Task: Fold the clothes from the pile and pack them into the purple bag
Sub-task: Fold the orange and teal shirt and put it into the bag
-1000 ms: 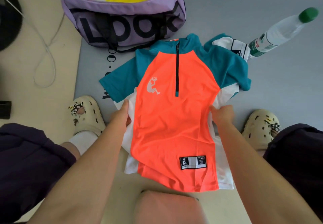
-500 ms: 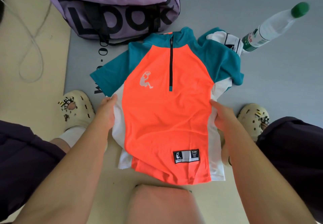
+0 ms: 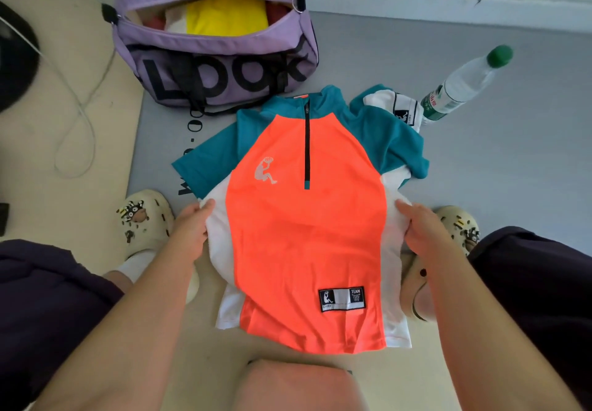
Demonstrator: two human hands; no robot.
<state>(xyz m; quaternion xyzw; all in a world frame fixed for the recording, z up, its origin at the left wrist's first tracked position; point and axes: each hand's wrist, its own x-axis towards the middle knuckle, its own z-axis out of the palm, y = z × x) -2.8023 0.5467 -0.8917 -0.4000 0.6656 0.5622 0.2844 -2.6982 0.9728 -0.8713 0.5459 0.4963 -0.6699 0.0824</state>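
I see the shirt (image 3: 304,234) laid front up on the floor between my feet: orange front, teal sleeves and collar, white side panels, short black zipper at the neck, black patch near the hem. The collar points toward the purple bag (image 3: 217,67).

My left hand (image 3: 192,228) grasps the white left side panel just below the teal sleeve, fingers curled on the edge. My right hand (image 3: 419,231) holds the right white side panel at about the same height, fingers wrapped over the fabric. Both sides are pinched, with the shirt spread flat between them.

The bag sits just beyond the collar, zipper open, with a yellow garment (image 3: 224,18) and some reddish cloth inside. Its front reads LOOK in black.

A water bottle (image 3: 464,86) with a green cap lies tilted to the upper right, near the right sleeve. A white piece of clothing (image 3: 394,106) with a black label pokes out beside that sleeve, touching the bottle's base. A white cable (image 3: 80,106) loops on the floor at left.
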